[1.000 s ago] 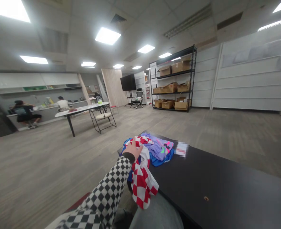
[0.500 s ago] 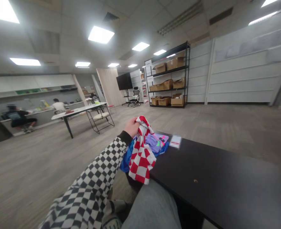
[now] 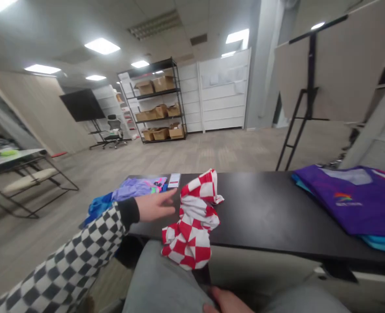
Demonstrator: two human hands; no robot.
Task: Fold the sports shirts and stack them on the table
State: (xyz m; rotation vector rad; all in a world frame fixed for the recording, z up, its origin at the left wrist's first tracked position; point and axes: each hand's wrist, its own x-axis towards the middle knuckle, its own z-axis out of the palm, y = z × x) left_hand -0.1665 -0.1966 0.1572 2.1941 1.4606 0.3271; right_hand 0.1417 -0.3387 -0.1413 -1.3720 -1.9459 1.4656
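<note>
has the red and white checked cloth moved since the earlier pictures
Yes: the checked cloth has moved right along the black table, away from the lilac garment.

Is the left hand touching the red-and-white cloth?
Apart. The head view shows a strip of dark table between the left hand and the cloth.

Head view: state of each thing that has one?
Checkered cloth: bunched, overhanging black table's near edge
Left hand: open, beside checkered cloth
Right hand: partly cut off, grip unclear
Lavender cloth: crumpled
Blue cloth: crumpled
Purple shirt: folded
Light-blue cloth: under purple shirt
Screen: dark
Ceiling lights: lit
</note>
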